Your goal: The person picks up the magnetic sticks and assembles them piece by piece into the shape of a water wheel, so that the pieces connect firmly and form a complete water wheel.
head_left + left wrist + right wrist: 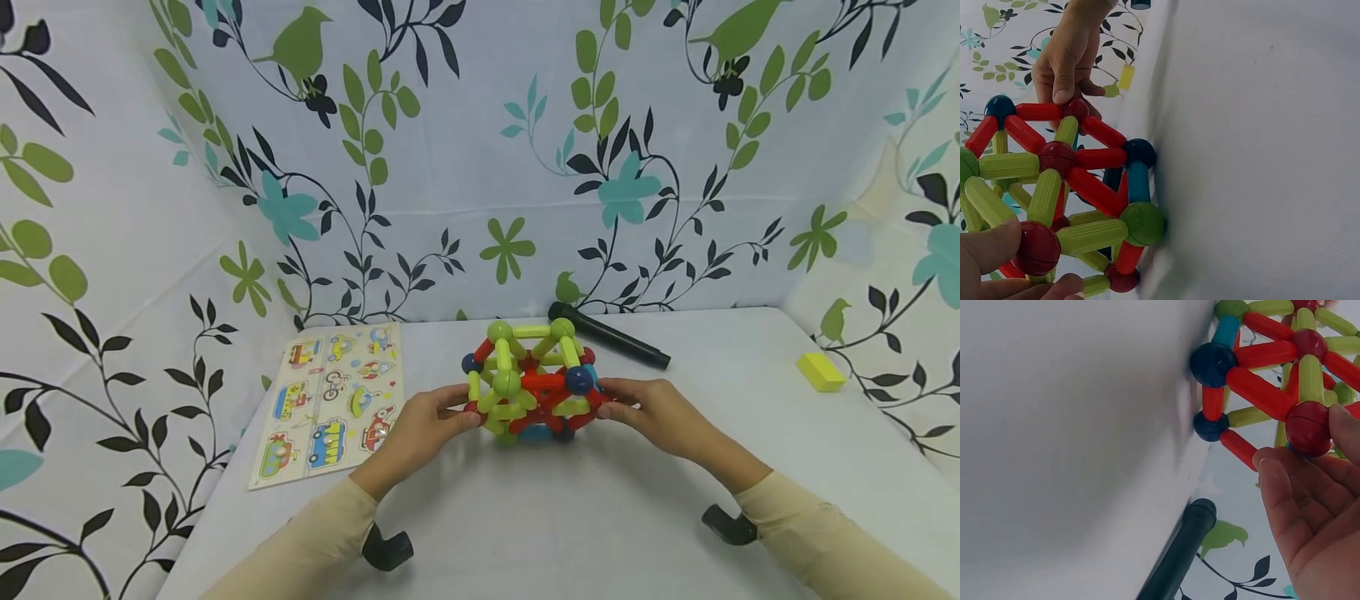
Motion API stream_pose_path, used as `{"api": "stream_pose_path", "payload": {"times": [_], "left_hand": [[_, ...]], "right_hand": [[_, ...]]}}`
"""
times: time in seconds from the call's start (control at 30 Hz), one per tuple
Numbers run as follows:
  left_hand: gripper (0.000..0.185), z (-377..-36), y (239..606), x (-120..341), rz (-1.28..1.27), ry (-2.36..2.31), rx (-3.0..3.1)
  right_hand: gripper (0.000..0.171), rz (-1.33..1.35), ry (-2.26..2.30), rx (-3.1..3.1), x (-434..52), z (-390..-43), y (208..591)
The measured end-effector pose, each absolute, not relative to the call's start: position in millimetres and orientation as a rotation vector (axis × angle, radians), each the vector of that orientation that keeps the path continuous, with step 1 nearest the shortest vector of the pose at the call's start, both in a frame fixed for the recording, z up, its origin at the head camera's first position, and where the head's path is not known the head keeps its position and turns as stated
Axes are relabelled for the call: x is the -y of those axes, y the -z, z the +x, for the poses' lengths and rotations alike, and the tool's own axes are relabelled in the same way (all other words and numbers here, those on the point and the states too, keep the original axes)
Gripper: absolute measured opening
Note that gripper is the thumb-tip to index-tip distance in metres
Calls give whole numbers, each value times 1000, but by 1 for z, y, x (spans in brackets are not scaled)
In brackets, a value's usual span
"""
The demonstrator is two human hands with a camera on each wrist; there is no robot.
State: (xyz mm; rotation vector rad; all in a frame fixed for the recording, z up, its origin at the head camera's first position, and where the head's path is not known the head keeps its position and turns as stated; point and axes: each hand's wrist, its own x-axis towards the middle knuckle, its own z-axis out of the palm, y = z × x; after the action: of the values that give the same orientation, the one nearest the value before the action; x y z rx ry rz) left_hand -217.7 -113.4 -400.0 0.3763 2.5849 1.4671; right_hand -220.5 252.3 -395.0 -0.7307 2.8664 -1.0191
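A ball-and-rod construction model (543,382) in yellow-green, red and blue sits at the middle of the table, both hands on it. On its left side, my left hand (429,421) pinches a red ball (1036,249) between thumb and fingers. Opposite, my right hand (660,417) grips another red ball (1308,429) at the right side. Rods link the balls into an open cage shape. In the left wrist view, the model's lower balls, such as a green one (1142,224), meet the white table surface. Its far side is partly hidden by nearer rods.
A wooden vehicle puzzle board (330,400) lies at the left. Behind the model is a black tube (609,336). A yellow block (821,372) sits far right. Black curved pieces (387,547) show beside both forearms. Patterned cloth (480,167) hangs behind the table.
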Motion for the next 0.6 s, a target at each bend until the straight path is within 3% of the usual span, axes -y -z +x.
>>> {"api": "stream_pose_path", "payload": {"times": [0.23, 0.6], "left_hand": [[55, -223, 400, 113, 371, -1424, -2598], [59, -223, 402, 123, 584, -1171, -2879]], "right_hand": [[54, -707, 1018, -2868, -250, -223, 394], [53, -762, 821, -3029, -251, -221, 389]]}}
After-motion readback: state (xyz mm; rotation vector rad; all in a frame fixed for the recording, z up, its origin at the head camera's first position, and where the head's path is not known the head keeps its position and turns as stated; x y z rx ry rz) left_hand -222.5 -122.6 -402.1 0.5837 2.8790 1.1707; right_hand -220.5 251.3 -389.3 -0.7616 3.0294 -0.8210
